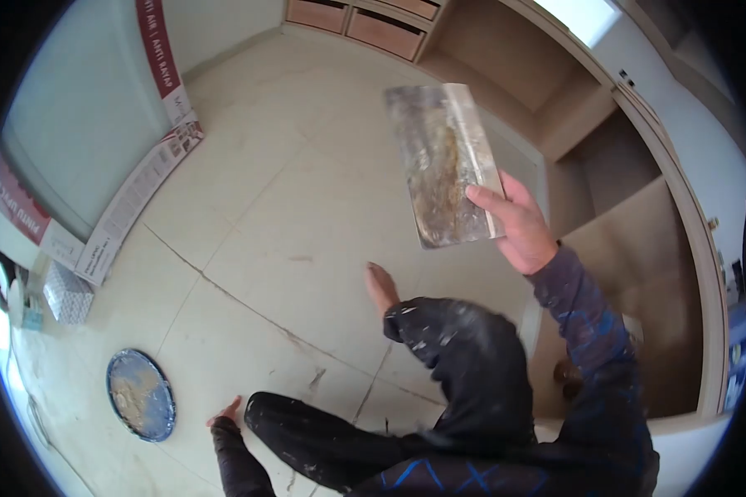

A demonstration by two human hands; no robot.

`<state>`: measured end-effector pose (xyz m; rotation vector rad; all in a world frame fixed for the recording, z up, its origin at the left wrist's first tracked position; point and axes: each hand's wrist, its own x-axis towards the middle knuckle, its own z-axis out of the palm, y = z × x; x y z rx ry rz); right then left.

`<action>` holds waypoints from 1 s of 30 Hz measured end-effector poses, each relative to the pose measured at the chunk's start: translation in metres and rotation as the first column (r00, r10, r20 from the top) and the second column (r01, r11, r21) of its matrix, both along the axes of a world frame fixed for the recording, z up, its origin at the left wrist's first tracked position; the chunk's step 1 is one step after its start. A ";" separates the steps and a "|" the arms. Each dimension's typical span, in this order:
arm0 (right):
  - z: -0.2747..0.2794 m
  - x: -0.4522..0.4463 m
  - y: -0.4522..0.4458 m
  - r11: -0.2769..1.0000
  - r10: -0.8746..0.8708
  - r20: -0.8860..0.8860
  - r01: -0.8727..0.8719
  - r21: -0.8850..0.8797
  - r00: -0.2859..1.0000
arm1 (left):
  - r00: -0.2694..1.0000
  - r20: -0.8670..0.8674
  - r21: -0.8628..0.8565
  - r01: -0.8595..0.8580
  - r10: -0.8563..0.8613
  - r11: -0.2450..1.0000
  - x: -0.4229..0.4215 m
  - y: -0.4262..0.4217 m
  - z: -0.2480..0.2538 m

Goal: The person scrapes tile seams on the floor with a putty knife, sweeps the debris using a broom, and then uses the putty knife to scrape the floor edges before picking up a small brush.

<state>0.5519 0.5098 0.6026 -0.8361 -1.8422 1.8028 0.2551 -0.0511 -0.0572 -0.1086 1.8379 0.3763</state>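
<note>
Looked forward and down from the head, close above the legs [481, 364], across the floor [307, 207] toward the shelving [506, 50].

Fingers of the right hand [526, 232] mostly hidden behind the smeared plate [431, 166], left forearm [240, 465] cut off below.

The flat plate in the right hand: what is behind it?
Behind the plate, fingers of the right hand show past one edge. The plate's back face and the floor directly behind are hidden.
</note>
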 end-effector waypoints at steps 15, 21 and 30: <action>-0.392 -0.285 0.033 0.876 0.084 -0.266 -0.199 -0.439 0.960 | 0.643 -0.758 0.346 0.541 -0.112 0.767 -0.038 0.343 0.370; -0.417 -0.344 0.019 0.747 0.313 -0.309 -0.433 -0.504 0.898 | 0.572 -0.751 0.092 0.586 -0.330 0.805 -0.110 0.379 0.367; -0.429 -0.414 0.040 0.706 0.614 -0.203 -0.646 -0.292 0.763 | 0.784 -0.573 -0.357 0.025 -0.240 0.934 -0.076 0.163 0.423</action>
